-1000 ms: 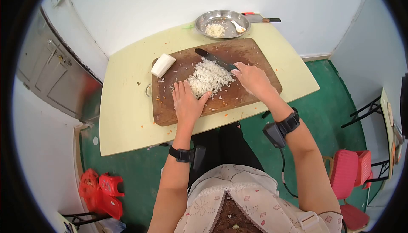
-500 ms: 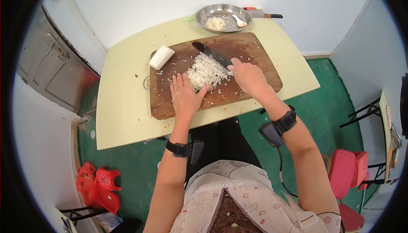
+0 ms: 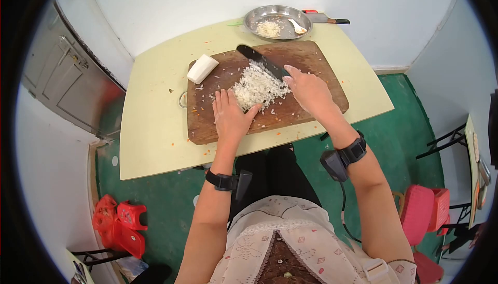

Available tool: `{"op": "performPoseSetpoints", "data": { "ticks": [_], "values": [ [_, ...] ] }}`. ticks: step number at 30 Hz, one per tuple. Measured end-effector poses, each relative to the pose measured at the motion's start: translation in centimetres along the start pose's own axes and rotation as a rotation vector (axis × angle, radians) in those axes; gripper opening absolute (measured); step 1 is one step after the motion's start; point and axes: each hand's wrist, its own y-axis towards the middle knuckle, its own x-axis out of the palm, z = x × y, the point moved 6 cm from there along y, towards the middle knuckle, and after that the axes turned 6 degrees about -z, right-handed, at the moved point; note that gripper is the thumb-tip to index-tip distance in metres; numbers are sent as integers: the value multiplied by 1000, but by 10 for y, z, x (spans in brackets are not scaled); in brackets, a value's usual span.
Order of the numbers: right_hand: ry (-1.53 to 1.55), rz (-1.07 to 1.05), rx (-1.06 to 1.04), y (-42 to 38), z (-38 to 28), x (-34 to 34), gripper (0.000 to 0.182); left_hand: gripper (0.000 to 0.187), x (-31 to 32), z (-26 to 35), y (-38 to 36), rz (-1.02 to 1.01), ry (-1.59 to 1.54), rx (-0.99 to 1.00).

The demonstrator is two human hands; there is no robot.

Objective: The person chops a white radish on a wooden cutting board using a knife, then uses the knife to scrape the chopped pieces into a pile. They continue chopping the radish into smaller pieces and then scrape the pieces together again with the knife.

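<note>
My right hand (image 3: 309, 91) is closed round the handle of a dark-bladed knife (image 3: 263, 61), whose blade points up and left along the far side of a heap of chopped white vegetable (image 3: 258, 87). Fingers outstretched, my left hand (image 3: 231, 112) rests on the wooden cutting board (image 3: 207, 128) at the heap's near left edge, with its thumb beside the pieces. A thick, peeled white vegetable piece (image 3: 203, 69) lies at the board's far left corner. Small white and orange bits are scattered over the board.
Behind the board stands a round metal dish (image 3: 278, 10) holding minced white bits and a white spoon (image 3: 297, 26). A cleaver (image 3: 327, 19) lies beside it by the wall. The pale yellow table (image 3: 148, 123) has orange scraps. Red stools (image 3: 129, 227) stand on the floor at left.
The knife has shifted slightly over the heap, still in my right hand. My left hand keeps its place by the heap. The whole view has moved a little.
</note>
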Motion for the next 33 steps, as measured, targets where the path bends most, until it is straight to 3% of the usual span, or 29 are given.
{"op": "performPoseSetpoints", "data": {
  "ticks": [5,8,11,14,17,20,33],
  "values": [
    [-25,-113,23,-2,-1,10,35,88,0,3,0,-14,-5,-4],
    [10,15,-50,2,1,2,36,88,0,0,-1,-11,-8,-7],
    [29,9,20,-1,-4,-6,36,89,1,0,-1,-5,-5,-4],
    [-10,-127,25,-4,1,12,36,89,0,2,0,-22,3,-8],
    [22,5,-26,-3,4,2,36,89,1,0,-1,-19,6,-4],
    [38,-1,57,-3,6,-9,36,89,2,0,-1,-12,4,-4],
    [11,-70,42,-3,9,3,37,88,1,1,0,25,11,27]
  ]
}}
